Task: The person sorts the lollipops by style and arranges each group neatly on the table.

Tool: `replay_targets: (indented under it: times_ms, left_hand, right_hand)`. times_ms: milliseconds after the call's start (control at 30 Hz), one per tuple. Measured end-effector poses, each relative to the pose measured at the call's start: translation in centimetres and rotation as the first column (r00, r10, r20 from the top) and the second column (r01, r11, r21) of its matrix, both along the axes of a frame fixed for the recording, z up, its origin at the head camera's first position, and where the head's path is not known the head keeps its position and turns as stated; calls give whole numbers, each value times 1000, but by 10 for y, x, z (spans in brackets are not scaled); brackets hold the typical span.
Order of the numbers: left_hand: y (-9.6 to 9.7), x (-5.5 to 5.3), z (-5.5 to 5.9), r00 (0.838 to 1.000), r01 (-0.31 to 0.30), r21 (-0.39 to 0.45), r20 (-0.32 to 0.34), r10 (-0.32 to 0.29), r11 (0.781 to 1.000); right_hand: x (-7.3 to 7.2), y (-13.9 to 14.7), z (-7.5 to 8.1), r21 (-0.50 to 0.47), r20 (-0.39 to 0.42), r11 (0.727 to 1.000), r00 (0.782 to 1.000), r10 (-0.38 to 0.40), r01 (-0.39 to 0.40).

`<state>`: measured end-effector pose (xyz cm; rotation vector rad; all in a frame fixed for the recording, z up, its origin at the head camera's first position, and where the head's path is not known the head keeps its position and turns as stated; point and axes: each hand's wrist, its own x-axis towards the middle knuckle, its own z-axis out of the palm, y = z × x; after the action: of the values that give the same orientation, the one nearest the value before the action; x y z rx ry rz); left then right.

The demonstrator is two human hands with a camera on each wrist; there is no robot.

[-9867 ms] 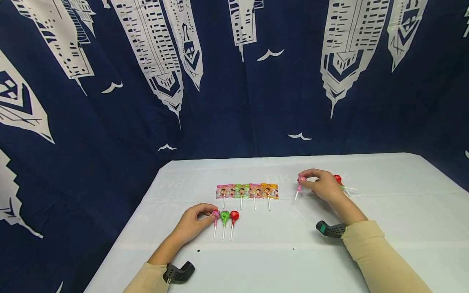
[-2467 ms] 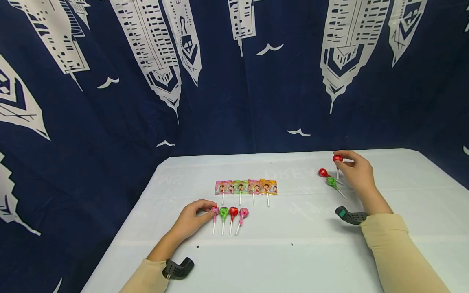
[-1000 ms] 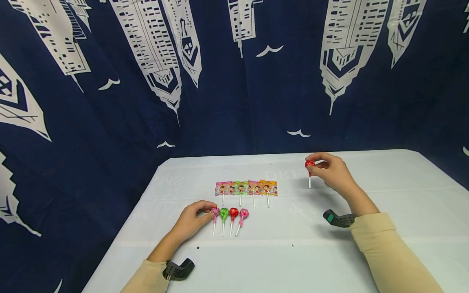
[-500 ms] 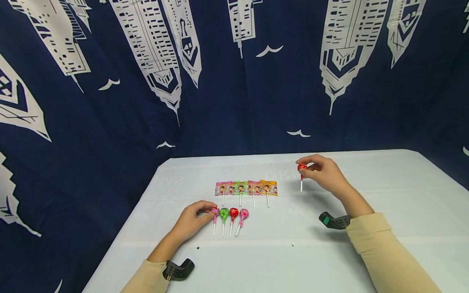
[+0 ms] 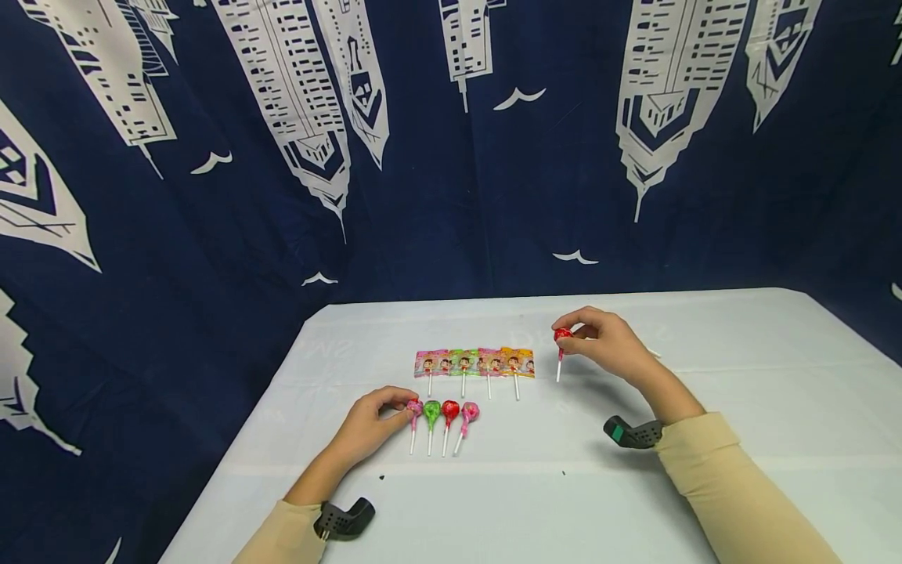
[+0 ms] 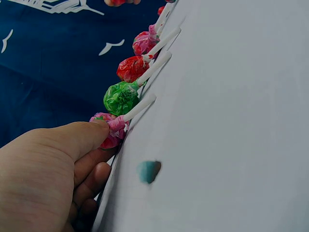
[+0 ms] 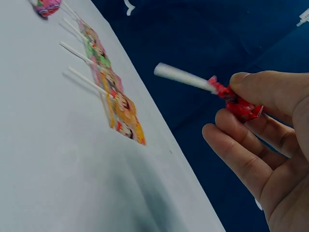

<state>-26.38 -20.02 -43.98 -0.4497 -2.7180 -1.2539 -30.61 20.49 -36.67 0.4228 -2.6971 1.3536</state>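
My right hand (image 5: 599,345) pinches a red lollipop (image 5: 562,334) by its wrapped head, stick hanging down, above the table right of the flat-wrapped lollipops. In the right wrist view the red lollipop (image 7: 239,107) sits between thumb and fingers, white stick pointing away. My left hand (image 5: 369,427) holds the pink lollipop (image 6: 115,126) at the left end of the front row, thumb on its head. Beside it lie a green lollipop (image 5: 432,411), a red lollipop (image 5: 450,410) and a second pink lollipop (image 5: 470,411), whose stick slants.
Behind the front row, several flat-wrapped lollipops (image 5: 463,363) lie side by side, sticks toward me. A white stick end (image 5: 654,353) shows beyond my right forearm. Small dark specks dot the white table (image 5: 507,509). A blue patterned curtain (image 5: 451,196) hangs behind.
The pink lollipop my right hand held earlier now lies at the front row's right end. That hand then took a red lollipop at back right and carried it leftward, lower. My left hand stays put.
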Motion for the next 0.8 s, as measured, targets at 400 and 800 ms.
replay_targets:
  times_ms: [400, 800]
  left_hand:
    - [-1, 0, 0, 1000, 7, 3, 4, -7, 1000]
    - [1, 2, 3, 1000, -4, 9, 12, 3, 1000]
  right_hand:
    - [5, -24, -5, -11, 16, 977, 977, 213, -213]
    - [10, -39, -11, 7, 44, 964, 963, 266, -267]
